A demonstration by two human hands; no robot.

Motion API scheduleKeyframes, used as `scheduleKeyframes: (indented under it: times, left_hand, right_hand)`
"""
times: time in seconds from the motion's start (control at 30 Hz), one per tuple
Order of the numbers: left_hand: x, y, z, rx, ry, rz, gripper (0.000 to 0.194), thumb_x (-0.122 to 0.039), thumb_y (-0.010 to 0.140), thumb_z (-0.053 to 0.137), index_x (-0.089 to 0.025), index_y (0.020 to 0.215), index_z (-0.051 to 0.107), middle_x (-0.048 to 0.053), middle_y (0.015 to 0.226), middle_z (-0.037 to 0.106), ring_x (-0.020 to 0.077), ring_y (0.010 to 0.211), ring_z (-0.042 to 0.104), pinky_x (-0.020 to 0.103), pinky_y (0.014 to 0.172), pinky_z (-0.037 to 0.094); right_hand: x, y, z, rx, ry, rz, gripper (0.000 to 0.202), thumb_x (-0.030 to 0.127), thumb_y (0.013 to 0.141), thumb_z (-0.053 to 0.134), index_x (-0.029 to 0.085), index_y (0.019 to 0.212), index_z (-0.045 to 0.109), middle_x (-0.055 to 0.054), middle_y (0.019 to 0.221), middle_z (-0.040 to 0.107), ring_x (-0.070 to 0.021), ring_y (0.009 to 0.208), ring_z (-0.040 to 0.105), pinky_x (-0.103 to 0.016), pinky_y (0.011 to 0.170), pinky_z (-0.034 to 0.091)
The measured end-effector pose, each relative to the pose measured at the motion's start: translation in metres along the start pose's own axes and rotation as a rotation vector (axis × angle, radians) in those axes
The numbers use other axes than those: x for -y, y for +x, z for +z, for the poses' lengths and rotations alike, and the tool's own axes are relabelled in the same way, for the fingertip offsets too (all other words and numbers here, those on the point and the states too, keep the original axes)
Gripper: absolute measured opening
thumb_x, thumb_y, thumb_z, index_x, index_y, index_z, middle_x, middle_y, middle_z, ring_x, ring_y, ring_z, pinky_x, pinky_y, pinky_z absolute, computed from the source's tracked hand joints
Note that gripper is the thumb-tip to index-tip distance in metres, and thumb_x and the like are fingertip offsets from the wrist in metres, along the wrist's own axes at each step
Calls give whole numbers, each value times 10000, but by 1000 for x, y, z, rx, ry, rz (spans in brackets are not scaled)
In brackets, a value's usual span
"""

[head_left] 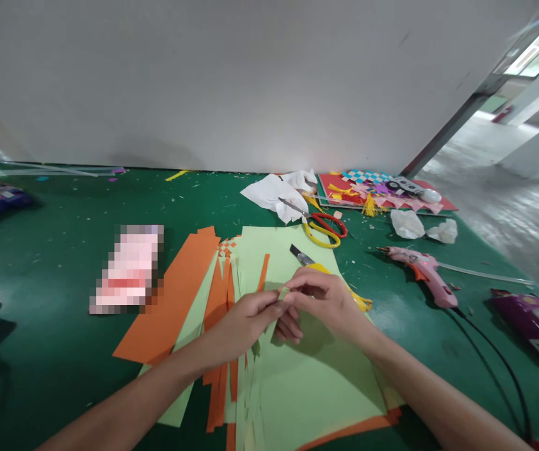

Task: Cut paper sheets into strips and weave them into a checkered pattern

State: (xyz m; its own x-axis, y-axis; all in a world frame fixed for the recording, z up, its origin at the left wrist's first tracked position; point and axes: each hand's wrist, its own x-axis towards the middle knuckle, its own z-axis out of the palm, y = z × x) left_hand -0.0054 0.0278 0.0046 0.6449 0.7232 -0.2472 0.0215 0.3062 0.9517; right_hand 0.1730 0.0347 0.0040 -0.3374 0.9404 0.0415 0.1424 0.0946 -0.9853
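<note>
Over a light green paper sheet (316,382), my left hand (255,316) pinches a narrow light green paper strip (282,293). The fingertips of my right hand (323,299) close on the upper end of that same strip. Part of the strip is hidden by my fingers. Partly under my right hand lies a craft knife (362,303) with a yellow handle and a dark blade. To the left are cut orange paper strips (217,300), several green strips, and a small orange-and-green woven check piece (227,248).
An orange sheet (170,300) lies left, beside a pixelated pinkish object (128,269). Scissors (328,225) with red and yellow handles rest behind, near white paper (272,195). At right are a pink glue gun (422,268), its cable, crumpled tissues (407,223) and a purple device (530,322).
</note>
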Motion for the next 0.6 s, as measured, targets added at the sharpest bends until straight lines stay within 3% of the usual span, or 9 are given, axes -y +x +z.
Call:
scheduleKeyframes:
  times: [0.3, 0.6]
  left_hand:
    - [-1, -2, 1, -7, 29, -22, 322, -415, 934, 476, -129, 841, 591, 79, 773, 696, 187, 721, 690, 269, 645, 485]
    - [-1, -2, 1, 7, 52, -37, 327, -409, 944, 451, -129, 837, 582, 93, 792, 701, 190, 734, 684, 279, 650, 479]
  right_hand:
    - [0, 0, -1, 1, -71, -28, 95, 248, 830, 633, 203, 755, 672, 9, 715, 584, -117, 667, 549, -253, 594, 402]
    - [-2, 1, -1, 13, -30, -8, 163, 293, 850, 630, 194, 721, 641, 21, 699, 576, -97, 647, 545, -231, 599, 405]
